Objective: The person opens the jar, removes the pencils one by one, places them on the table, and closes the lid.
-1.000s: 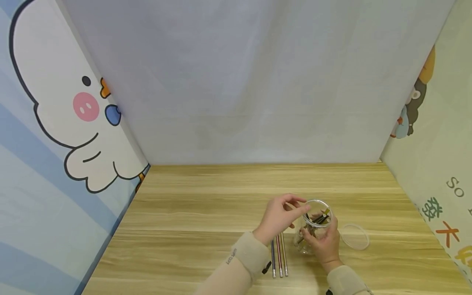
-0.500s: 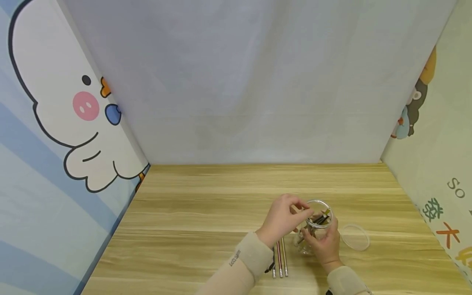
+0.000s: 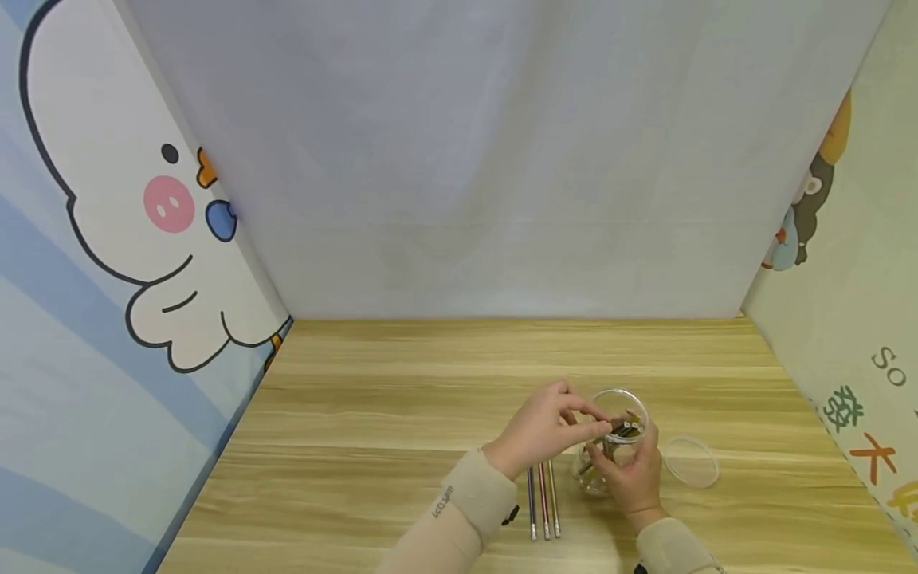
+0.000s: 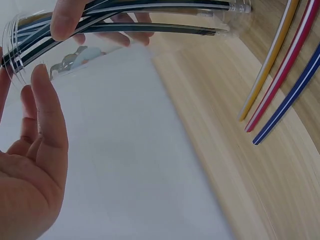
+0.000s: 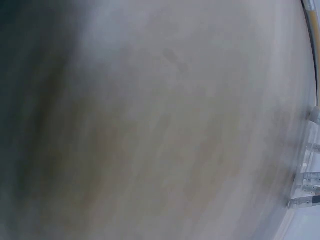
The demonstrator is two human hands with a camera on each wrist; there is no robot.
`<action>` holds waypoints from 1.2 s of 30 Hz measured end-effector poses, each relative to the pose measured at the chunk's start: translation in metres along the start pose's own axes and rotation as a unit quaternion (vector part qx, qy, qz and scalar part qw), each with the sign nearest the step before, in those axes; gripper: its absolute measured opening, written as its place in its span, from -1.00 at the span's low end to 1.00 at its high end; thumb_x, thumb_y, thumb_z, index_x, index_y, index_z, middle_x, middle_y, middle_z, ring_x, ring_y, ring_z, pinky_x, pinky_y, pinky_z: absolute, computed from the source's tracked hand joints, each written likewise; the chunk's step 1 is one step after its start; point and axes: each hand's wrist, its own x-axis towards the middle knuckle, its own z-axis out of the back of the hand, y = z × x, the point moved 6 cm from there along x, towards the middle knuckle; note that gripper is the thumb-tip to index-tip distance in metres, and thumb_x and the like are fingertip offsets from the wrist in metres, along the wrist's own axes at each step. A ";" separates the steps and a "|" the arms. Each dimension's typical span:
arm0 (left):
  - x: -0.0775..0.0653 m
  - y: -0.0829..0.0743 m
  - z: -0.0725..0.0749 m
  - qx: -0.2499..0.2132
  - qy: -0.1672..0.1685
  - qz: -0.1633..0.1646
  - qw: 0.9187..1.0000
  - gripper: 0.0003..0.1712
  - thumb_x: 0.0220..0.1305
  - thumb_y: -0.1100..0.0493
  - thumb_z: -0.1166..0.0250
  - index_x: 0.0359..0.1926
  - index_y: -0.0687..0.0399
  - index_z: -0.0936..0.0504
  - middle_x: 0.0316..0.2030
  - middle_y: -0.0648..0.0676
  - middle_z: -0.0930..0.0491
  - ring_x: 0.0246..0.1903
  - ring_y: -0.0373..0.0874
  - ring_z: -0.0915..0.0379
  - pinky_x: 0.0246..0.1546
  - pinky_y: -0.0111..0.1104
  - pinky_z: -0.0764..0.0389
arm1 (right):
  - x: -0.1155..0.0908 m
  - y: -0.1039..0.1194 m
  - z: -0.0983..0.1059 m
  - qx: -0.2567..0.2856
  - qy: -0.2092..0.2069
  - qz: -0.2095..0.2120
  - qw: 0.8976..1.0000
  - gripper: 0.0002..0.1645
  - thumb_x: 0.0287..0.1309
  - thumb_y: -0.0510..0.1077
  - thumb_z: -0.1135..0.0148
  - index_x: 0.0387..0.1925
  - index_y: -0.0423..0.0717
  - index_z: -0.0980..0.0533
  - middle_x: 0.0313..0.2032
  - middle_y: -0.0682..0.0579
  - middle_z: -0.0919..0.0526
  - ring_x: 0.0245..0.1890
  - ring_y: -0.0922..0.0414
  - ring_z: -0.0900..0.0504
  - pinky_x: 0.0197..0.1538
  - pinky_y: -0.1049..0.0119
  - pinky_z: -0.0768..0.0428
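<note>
Dark pencils (image 4: 160, 27): several, striped, inside the glass jar, their ends gathered at its mouth.
Glass jar (image 3: 591, 482): on the bench, mouth up, seemingly upright, towards the person's right.
Right hand (image 3: 634, 478): fingers wrap the jar's side below the rim, gripping it.
Left hand (image 3: 538, 426): thumb and fingertips at the rim, by the pencil ends; whether they pinch a pencil cannot be told.
Change: over the last second the left fingertips have come further over the rim, down to the dark ends; the right hand has kept its place.
Meaning: the work appears centred on the jar's contents, with the right hand steadying the glass.
Coloured pencils: blue (image 3: 532, 502), red (image 3: 544, 498) and yellow (image 3: 555, 498), side by side left of the jar, untouched.
Pale lid or ring (image 3: 692, 464): flat on the bench, just right of the right hand.
Bench (image 3: 402, 399): wood-grained, with a plain pale backdrop (image 3: 488, 159) behind.
</note>
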 end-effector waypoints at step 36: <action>-0.003 -0.030 0.002 0.043 -0.024 -0.104 0.993 -0.79 0.31 0.13 -0.34 -0.06 0.06 -0.65 -0.13 -0.02 -0.68 -0.13 -0.29 -0.55 -0.20 -0.69 -0.55 | -0.004 -0.013 0.003 -0.021 0.000 -0.005 1.000 -0.13 0.03 -0.03 -0.47 0.14 -0.53 -0.25 0.06 0.59 -0.46 0.01 0.63 -0.44 0.11 0.78 -0.36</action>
